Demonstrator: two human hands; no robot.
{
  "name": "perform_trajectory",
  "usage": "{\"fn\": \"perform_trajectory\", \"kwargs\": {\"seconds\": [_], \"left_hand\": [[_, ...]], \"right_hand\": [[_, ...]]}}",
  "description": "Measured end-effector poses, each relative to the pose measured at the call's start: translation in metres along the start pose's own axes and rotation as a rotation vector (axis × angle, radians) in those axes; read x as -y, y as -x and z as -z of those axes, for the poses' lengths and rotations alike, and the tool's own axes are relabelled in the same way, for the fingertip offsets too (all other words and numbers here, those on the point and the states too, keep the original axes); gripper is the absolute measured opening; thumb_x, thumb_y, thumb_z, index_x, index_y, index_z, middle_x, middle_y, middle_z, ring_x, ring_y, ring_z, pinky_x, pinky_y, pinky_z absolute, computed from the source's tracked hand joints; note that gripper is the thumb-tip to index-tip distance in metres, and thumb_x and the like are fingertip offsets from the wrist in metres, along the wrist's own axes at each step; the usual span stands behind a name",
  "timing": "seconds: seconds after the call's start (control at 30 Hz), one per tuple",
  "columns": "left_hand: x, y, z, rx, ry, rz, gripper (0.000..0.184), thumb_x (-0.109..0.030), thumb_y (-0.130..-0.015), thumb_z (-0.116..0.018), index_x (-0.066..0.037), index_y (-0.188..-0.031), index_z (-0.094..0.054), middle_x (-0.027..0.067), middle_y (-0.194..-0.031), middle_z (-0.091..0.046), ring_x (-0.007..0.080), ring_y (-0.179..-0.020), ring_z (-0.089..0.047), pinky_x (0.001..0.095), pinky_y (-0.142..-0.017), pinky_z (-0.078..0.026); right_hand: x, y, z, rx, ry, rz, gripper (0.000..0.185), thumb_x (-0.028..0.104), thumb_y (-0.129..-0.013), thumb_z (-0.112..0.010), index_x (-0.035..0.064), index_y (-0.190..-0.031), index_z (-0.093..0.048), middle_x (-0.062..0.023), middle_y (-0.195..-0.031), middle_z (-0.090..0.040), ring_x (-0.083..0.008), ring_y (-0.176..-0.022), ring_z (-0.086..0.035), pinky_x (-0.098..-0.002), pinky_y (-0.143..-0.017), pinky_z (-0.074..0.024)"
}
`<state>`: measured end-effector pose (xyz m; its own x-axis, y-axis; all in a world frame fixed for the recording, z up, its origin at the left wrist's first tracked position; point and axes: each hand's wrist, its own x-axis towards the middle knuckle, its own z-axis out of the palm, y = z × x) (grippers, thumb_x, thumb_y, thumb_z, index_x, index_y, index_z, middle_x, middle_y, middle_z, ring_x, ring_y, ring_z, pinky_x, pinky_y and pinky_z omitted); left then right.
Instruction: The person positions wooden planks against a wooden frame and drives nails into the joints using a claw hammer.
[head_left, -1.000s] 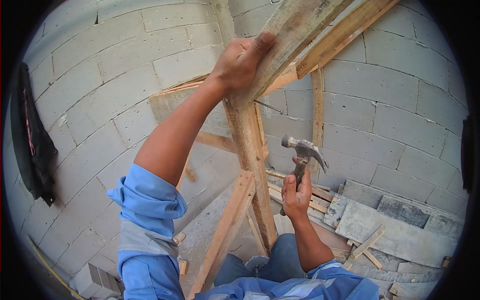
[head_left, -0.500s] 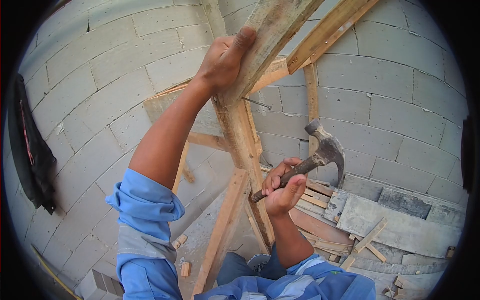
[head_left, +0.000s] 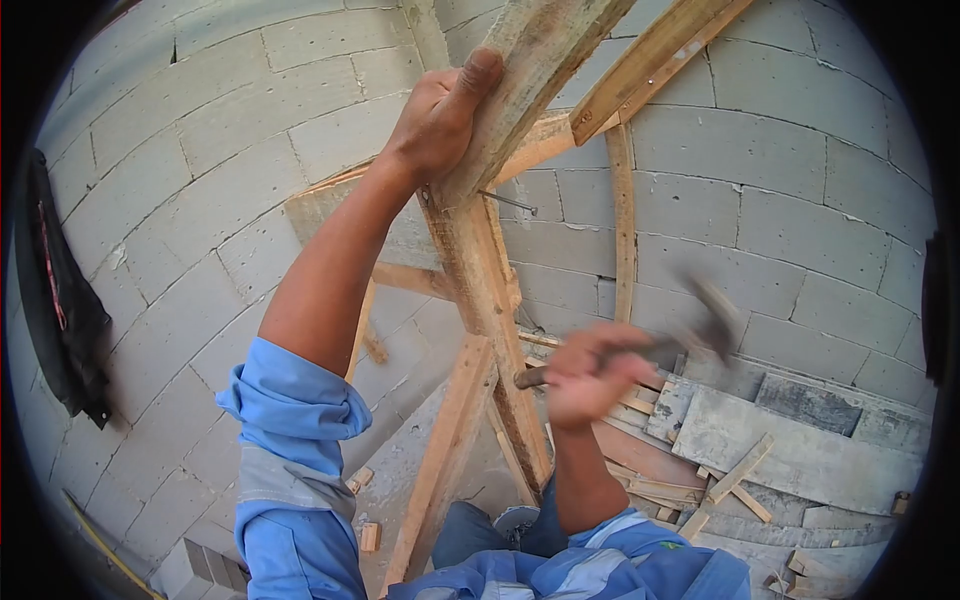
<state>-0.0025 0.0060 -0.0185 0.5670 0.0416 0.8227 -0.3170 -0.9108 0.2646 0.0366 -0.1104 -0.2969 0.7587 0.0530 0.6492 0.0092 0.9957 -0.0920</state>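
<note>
Blurred fingers of the right hand (head_left: 598,375) are gripping a claw hammer (head_left: 714,325), its head smearing beyond recognition. The left hand (head_left: 437,122) is clasping a wooden plank (head_left: 545,82), thumb showing, other fingers hiding. The plank's upper end is leaving the frame; near its lower end a nail (head_left: 508,201) is protruding, inner end concealed, before a block wall (head_left: 740,205).

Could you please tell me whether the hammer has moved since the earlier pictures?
Yes: the hammer head has moved rightward, farther from the wooden post below the left hand.
</note>
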Motion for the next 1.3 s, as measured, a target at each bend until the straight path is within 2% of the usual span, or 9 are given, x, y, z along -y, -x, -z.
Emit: {"fn": "perform_trajectory", "kwargs": {"seconds": [0.1, 0.37, 0.43, 0.5, 0.8, 0.87, 1.0, 1.2, 1.3], "left_hand": [[0.000, 0.002, -0.003, -0.012, -0.010, -0.007, 0.082, -0.077, -0.095, -0.042, -0.002, -0.074, -0.065, -0.0001, -0.067, -0.057, 0.0085, -0.066, -0.050, 0.0285, -0.062, -0.043], [-0.001, 0.001, 0.002, -0.002, -0.016, 0.015, 0.083, -0.078, -0.095, -0.041, -0.001, -0.077, -0.067, -0.0008, -0.070, -0.057, 0.0084, -0.068, -0.050, 0.0279, -0.063, -0.043], [0.004, -0.001, 0.002, 0.003, -0.029, 0.024, 0.083, -0.078, -0.095, -0.040, -0.001, -0.079, -0.068, -0.0005, -0.070, -0.058, 0.0086, -0.068, -0.050, 0.0278, -0.063, -0.043], [0.000, -0.001, -0.001, -0.011, -0.014, -0.009, 0.084, -0.078, -0.095, -0.040, -0.001, -0.080, -0.068, -0.0003, -0.070, -0.058, 0.0089, -0.068, -0.050, 0.0279, -0.062, -0.043], [0.000, 0.001, 0.002, 0.004, -0.031, 0.042, 0.084, -0.078, -0.096, -0.038, 0.000, -0.082, -0.068, 0.0008, -0.074, -0.061, 0.0086, -0.074, -0.052, 0.0282, -0.069, -0.045], [-0.002, 0.002, 0.002, 0.001, -0.033, 0.053, 0.085, -0.079, -0.095, -0.039, 0.000, -0.082, -0.068, 0.0008, -0.074, -0.061, 0.0087, -0.074, -0.053, 0.0282, -0.069, -0.046], [-0.002, 0.001, -0.001, -0.025, -0.016, 0.022, 0.086, -0.080, -0.094, -0.039, -0.001, -0.080, -0.068, 0.0011, -0.072, -0.060, 0.0088, -0.072, -0.053, 0.0286, -0.067, -0.046], [0.003, 0.001, 0.002, -0.006, -0.027, 0.033, 0.086, -0.080, -0.095, -0.038, 0.000, -0.079, -0.067, 0.0008, -0.072, -0.060, 0.0089, -0.072, -0.052, 0.0282, -0.067, -0.045], [0.004, -0.001, 0.001, -0.014, -0.018, 0.000, 0.086, -0.079, -0.095, -0.039, 0.000, -0.078, -0.067, 0.0008, -0.071, -0.059, 0.0088, -0.072, -0.052, 0.0283, -0.066, -0.044]], "right_hand": [[0.003, -0.009, -0.028, 0.247, 0.318, -0.329, 0.055, 0.064, -0.104, -0.036, 0.0118, -0.117, -0.049, 0.0012, -0.068, -0.042, -0.0076, -0.046, -0.038, -0.0233, -0.039, -0.0355], [0.060, -0.018, -0.004, -0.189, -0.182, 0.358, 0.059, 0.067, -0.101, -0.036, 0.0109, -0.109, -0.051, 0.0007, -0.071, -0.042, -0.0097, -0.047, -0.040, -0.0268, -0.038, -0.0354], [0.014, -0.002, -0.004, -0.089, -0.392, 0.123, 0.058, 0.065, -0.103, -0.037, 0.0096, -0.109, -0.050, 0.0004, -0.069, -0.043, -0.0095, -0.048, -0.041, -0.0270, -0.039, -0.0341], [-0.024, -0.001, -0.022, 0.125, 0.306, -0.394, 0.053, 0.063, -0.104, -0.038, 0.0118, -0.106, -0.051, 0.0012, -0.063, -0.038, -0.0082, -0.045, -0.036, -0.0250, -0.038, -0.0361], [0.049, -0.012, -0.008, -0.267, -0.242, 0.260, 0.055, 0.064, -0.104, -0.034, 0.0112, -0.104, -0.048, 0.0007, -0.067, -0.042, -0.0089, -0.045, -0.040, -0.0262, -0.037, -0.0385], [-0.008, 0.009, 0.013, -0.018, 0.164, -0.026, 0.052, 0.060, -0.105, -0.036, 0.0099, -0.103, -0.049, 0.0001, -0.067, -0.045, -0.0087, -0.045, -0.040, -0.0256, -0.039, -0.0377], [0.001, 0.006, -0.029, 0.032, 0.116, -0.495, 0.048, 0.054, -0.107, -0.039, 0.0077, -0.101, -0.050, -0.0017, -0.069, -0.050, -0.0094, -0.047, -0.042, -0.0245, -0.041, -0.0361], [0.048, 0.000, -0.010, -0.267, -0.161, 0.212, 0.056, 0.068, -0.102, -0.032, 0.0142, -0.102, -0.048, 0.0018, -0.066, -0.041, -0.0088, -0.042, -0.037, -0.0242, -0.033, -0.0378], [0.016, 0.015, -0.019, -0.182, -0.254, 0.042, 0.057, 0.068, -0.103, -0.032, 0.0129, -0.104, -0.047, 0.0010, -0.065, -0.043, -0.0094, -0.043, -0.038, -0.0269, -0.037, -0.0393]]}}
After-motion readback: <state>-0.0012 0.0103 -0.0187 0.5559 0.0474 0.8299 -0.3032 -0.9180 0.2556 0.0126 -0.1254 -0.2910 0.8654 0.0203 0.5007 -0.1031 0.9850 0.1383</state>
